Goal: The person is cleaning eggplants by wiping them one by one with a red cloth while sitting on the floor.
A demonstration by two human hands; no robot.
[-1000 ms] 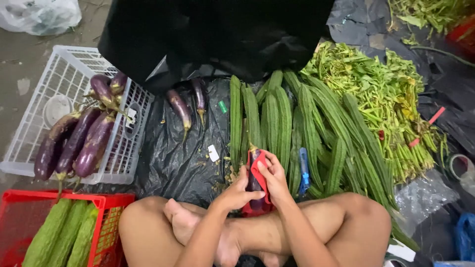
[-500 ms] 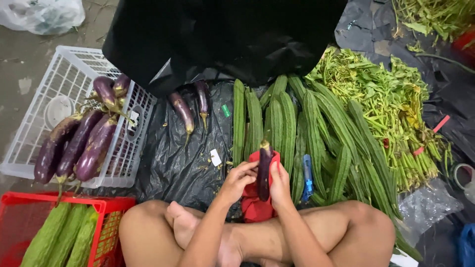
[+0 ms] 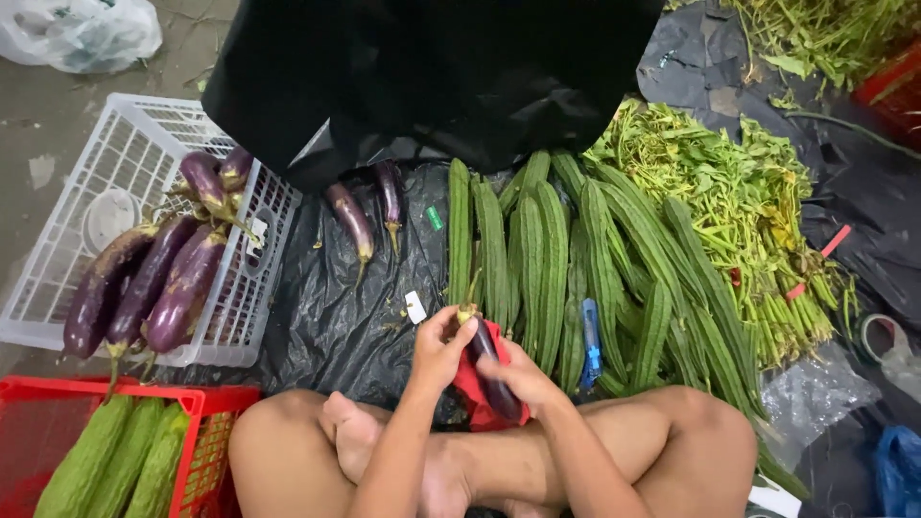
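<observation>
Head view shows your left hand (image 3: 439,343) grasping the eggplant (image 3: 491,369) near its stem while your right hand (image 3: 523,376) wipes it with the red cloth (image 3: 472,391), so next turn it carefully.

Evenly lit from above, soft and diffuse, without hard shadows. Mild sheen on the crinkled black plastic sheet (image 3: 336,317) and on the purple eggplants (image 3: 144,288) in the white crate (image 3: 58,288). Deep, detail-free black across the large dark bag (image 3: 432,77) at the top (nearly a flat blot). Reasonably sharp at centre, slightly soft on the hands. Greens (image 3: 739,201) at right bright and well saturated. Slight wide-angle stretching toward the corners, with some softness there.
</observation>
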